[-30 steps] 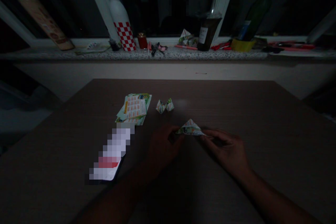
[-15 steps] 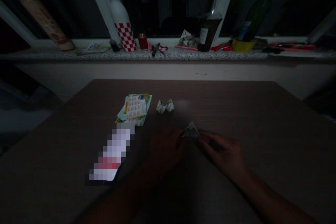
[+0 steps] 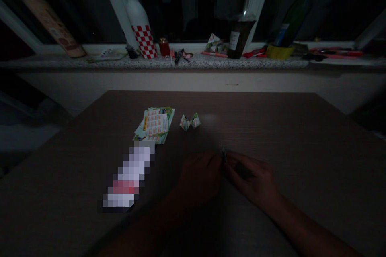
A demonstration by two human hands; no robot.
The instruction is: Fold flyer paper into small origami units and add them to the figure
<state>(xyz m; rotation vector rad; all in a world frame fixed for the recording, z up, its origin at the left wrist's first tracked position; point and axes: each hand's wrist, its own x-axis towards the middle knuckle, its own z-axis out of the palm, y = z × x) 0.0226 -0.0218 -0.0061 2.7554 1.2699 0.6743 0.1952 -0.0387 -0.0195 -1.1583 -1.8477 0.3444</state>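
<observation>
Between my two hands is a small piece of folded paper (image 3: 223,154), seen nearly edge-on as a thin upright sliver. My left hand (image 3: 202,174) is closed, its fingertips against the paper's left side. From the right, my right hand (image 3: 253,176) pinches the same paper between thumb and fingers. Dim light hides most of the paper's folds. Beyond my left hand a folded paper figure with two peaks (image 3: 189,121) stands on the table. A stack of printed paper sheets (image 3: 155,123) lies to its left.
A phone (image 3: 128,176) with a blurred, lit screen lies on the brown table (image 3: 271,120) at left. Along the granite sill (image 3: 196,63) stand a red-checkered white bottle (image 3: 143,34), a lidded cup (image 3: 238,38), a green bottle (image 3: 294,20) and a tilted tumbler (image 3: 52,24).
The folded paper showed a wider triangular shape and is now narrow and edge-on. My left hand has moved right, closer to my right hand.
</observation>
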